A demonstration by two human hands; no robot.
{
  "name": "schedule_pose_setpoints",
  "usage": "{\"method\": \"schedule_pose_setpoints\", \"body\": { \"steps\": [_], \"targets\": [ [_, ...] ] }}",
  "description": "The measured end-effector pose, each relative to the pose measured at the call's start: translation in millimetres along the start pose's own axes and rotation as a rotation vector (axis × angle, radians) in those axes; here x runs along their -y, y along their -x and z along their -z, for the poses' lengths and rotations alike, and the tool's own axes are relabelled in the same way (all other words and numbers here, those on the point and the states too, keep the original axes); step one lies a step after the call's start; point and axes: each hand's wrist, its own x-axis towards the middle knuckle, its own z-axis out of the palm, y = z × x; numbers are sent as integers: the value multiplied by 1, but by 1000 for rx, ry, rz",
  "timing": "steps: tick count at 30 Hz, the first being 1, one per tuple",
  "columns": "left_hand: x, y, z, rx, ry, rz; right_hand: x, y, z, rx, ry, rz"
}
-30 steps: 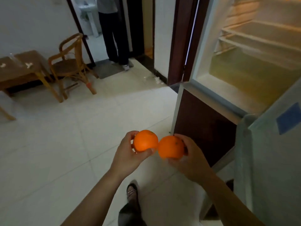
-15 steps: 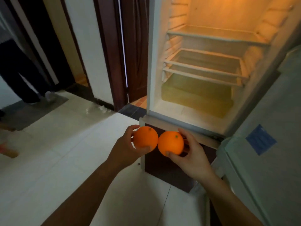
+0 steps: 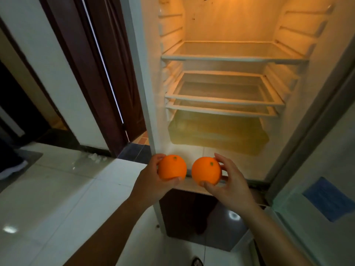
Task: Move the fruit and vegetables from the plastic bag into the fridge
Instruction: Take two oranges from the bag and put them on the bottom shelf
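I stand in front of the open fridge (image 3: 151, 93), its lit inside facing me. My left hand (image 3: 151, 181) grips one orange (image 3: 172, 167) and my right hand (image 3: 228, 183) grips a second orange (image 3: 206, 170). Both oranges hover side by side, slightly apart, just above the fridge's bottom front edge. Inside are several bare shelves (image 3: 234, 59) and a pale drawer (image 3: 217, 131) at the bottom. The plastic bag is out of view.
The fridge door (image 3: 326, 179) stands open on my right, with a blue sticker (image 3: 326, 198) on it. A dark lower compartment front (image 3: 192, 214) sits below my hands. To the left are a dark doorframe (image 3: 99, 73), white floor tiles (image 3: 57, 189) and a person's shoe (image 3: 11, 169).
My view has swung from the room toward the fridge and come closer. Both hands have carried the oranges forward to the fridge's bottom edge, and the oranges have drawn slightly apart.
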Motion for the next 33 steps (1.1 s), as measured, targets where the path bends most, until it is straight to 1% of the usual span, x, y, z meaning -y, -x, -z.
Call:
{"method": "schedule_pose_setpoints", "body": {
  "steps": [6,10,14,18,21,25,27,30,33],
  "targets": [
    [15,-75,-15,-42,23,65,-44,-77,-5,-22,97,-76],
    [24,-118,-30,-12,-30,78,-65,-117,-2,33,162,-65],
    [28,-146,-35,65,-77,0,-74,-143,1,75,210,-50],
    [26,-176,-40,119,-128,-67,-80,-158,6,73,208,-4],
    [20,-198,-49,162,-125,-116,-83,-164,14,63,271,0],
    [18,-216,-64,171,-93,-170,-89,-176,25,87,327,40],
    [23,-221,-70,185,-70,-149,-92,-184,30,86,327,30],
    [28,-226,-73,206,3,-70,-97,-194,32,81,304,6],
    [26,-227,-76,204,60,-41,-105,-203,29,126,317,-1]
  ]
}}
